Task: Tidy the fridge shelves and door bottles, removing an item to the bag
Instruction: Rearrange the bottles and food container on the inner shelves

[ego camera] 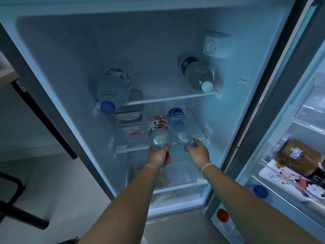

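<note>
The fridge stands open in front of me. My left hand (159,156) grips the neck of a clear bottle with a red-and-white label (158,131), which lies on the middle shelf (121,149) with its base pointing inward. Beside it lies a blue-labelled bottle (176,120); my right hand (197,149) touches its blue-capped neck, fingers loosely curled around it. On the top shelf (168,98) lie a large blue-capped bottle (114,88) at the left and a white-capped bottle (196,71) at the right.
Stacked lidded containers (129,115) sit at the left of the middle shelf. A crisper drawer (175,187) is below. The open door at right holds bread (297,155), a patterned pack (288,180), a blue-capped bottle (260,191) and a red-capped bottle (223,215). A dark chair (15,205) stands at left.
</note>
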Demonstrator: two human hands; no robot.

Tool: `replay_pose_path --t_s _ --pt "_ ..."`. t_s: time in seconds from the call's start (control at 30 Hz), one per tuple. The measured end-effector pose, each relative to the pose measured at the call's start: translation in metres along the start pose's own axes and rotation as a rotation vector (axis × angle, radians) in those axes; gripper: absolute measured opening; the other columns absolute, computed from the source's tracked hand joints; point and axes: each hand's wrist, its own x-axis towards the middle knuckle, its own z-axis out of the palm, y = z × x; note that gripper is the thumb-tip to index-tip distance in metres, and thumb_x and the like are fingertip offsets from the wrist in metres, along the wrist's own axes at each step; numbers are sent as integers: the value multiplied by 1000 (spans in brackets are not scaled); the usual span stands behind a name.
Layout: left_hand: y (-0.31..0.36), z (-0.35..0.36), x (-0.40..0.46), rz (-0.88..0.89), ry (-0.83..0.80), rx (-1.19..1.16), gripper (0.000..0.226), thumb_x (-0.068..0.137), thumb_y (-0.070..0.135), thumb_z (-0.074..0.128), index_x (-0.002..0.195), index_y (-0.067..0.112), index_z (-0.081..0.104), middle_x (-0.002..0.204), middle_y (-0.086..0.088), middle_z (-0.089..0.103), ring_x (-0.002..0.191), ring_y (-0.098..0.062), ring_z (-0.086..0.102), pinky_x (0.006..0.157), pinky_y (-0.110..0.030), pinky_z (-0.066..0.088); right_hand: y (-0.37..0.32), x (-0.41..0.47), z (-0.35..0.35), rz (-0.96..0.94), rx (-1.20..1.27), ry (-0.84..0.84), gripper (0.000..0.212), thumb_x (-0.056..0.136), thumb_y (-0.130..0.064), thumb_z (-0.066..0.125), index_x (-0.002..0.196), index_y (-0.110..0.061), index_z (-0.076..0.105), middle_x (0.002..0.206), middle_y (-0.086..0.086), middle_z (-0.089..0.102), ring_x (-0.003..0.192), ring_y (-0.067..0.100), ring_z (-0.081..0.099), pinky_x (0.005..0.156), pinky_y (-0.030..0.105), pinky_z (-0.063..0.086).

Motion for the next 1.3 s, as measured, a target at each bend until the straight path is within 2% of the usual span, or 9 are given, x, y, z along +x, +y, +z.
replay_pose_path --t_s 0.13,0.27,0.37,0.43,0.57,0.7,0.73,0.9,1.3 --pt "2 4 10 -31 17 -52 44 83 7 64 121 12 41 75 -7 50 59 -14 49 36 -15 47 1 9 5 31 49 -8 65 88 -21 61 146 -9 33 138 14 52 108 27 55 97 33 42" --pt "1 4 21 -76 8 34 49 81 6 64 124 7 41 65 -5 49 44 -11 48 32 -13 39 4 25 11 75 83 5 73 84 -22 64 147 -11 30 142 13 47 121 30 53 104 42 46" --pt "-2 2 30 -111 14 48 22 81 8 64 96 9 48 56 -3 44 27 -5 41 31 -12 34 2 32 13 127 103 -26 77 84 -21 64 149 -15 23 137 13 50 103 28 59 92 39 53" --pt "-2 0 29 -116 2 35 17 83 7 61 75 11 47 54 -3 42 24 -5 37 31 -10 31 -2 33 13 171 139 -75 76 85 -16 62 149 -16 21 115 13 57 78 25 59 75 38 56" --pt "-2 -9 29 -127 -47 -8 24 84 4 55 64 13 45 53 -1 40 26 -5 36 31 -10 26 -3 36 23 214 184 -103 51 86 -6 54 131 -13 33 74 10 52 49 21 47 56 33 52" --pt "-2 -20 19 -138 -88 -15 25 85 3 51 64 14 44 50 2 39 27 -4 34 31 -9 23 -3 27 29 235 216 -134 6 87 -6 48 93 -7 47 61 7 45 33 15 47 40 21 48" --pt "-3 -22 16 -143 -97 -13 25 85 2 51 63 14 44 47 3 40 27 -4 34 31 -9 23 -2 24 29 242 225 -143 5 87 -5 48 83 -5 50 59 6 45 29 12 47 37 18 47" --pt "4 -27 -12 -183 -161 -43 31 88 2 45 60 14 40 35 7 38 25 -2 31 29 -10 18 0 5 20 264 318 -157 18 86 -2 48 69 -6 48 59 6 42 47 18 46 38 18 45" --pt "8 -55 -95 -217 -191 -87 32 87 1 40 58 14 39 32 8 39 22 -2 31 26 -9 15 -13 -56 -7 284 455 -124 22 88 0 46 67 -5 44 57 7 38 39 15 43 30 12 40"
